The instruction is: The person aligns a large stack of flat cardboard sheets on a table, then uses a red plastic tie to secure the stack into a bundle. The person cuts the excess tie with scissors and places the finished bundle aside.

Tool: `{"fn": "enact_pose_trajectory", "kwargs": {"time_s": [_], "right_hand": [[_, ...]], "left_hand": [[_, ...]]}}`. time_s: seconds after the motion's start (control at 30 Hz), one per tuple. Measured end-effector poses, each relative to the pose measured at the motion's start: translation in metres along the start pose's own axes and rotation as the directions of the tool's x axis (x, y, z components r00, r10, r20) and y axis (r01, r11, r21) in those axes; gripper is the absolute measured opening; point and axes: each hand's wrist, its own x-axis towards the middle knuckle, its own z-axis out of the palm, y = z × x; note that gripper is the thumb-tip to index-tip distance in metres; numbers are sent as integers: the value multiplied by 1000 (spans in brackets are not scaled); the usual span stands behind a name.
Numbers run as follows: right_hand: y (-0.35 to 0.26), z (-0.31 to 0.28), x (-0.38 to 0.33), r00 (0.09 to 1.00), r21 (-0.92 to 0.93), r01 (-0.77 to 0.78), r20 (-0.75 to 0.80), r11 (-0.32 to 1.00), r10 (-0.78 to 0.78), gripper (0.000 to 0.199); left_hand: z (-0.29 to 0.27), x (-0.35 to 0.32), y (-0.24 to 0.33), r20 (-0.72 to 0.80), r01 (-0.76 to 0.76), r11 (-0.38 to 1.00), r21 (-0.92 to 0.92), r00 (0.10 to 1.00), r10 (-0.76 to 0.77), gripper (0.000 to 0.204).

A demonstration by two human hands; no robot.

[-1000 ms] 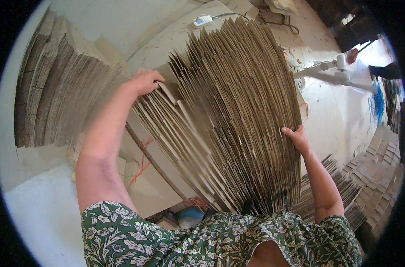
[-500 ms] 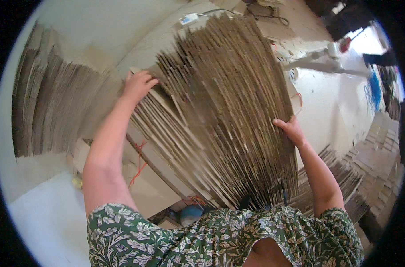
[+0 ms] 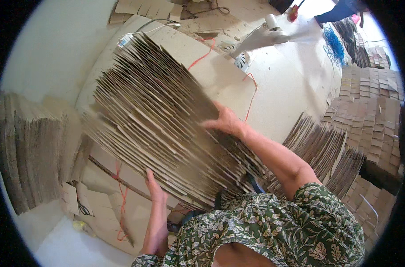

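A thick fanned bundle of flat brown cardboard sheets (image 3: 158, 120) stands on edge in front of me, tilted to the left. My right hand (image 3: 224, 121) presses flat against its right face. My left hand (image 3: 154, 187) is under the bundle's lower left edge, fingers up against the sheets. Both hands hold the bundle between them. A large flat cardboard sheet (image 3: 220, 80) lies beneath and behind it.
Another stack of cardboard sheets (image 3: 33, 151) stands at the left wall. More fanned stacks (image 3: 322, 147) lie at my right, with rows of small cardboard pieces (image 3: 371, 102) beyond. Red string (image 3: 122, 196) trails over the floor cardboard. A white machine (image 3: 260, 38) stands at the back.
The bundle has swung over to the left and lower. My left hand dropped from its upper left edge to underneath it. My right hand moved onto its upper right face.
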Motion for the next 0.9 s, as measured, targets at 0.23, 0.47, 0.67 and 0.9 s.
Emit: {"fn": "enact_pose_trajectory", "kwargs": {"time_s": [0.23,0.47,0.67,0.9], "right_hand": [[30,-39,56,990,288,124,35,950,-140,79],[55,-50,76,992,82,126,-39,989,-123,84],[56,-44,71,993,158,101,43,982,-109,85],[57,-31,101,997,-17,-31,72,999,32,87]], "left_hand": [[90,-1,33,-64,-56,987,152,996,66,73],[118,44,32,32,-189,964,189,982,186,70],[92,59,17,31,-285,876,389,955,297,110],[106,56,12,52,-566,579,587,740,670,87]]}}
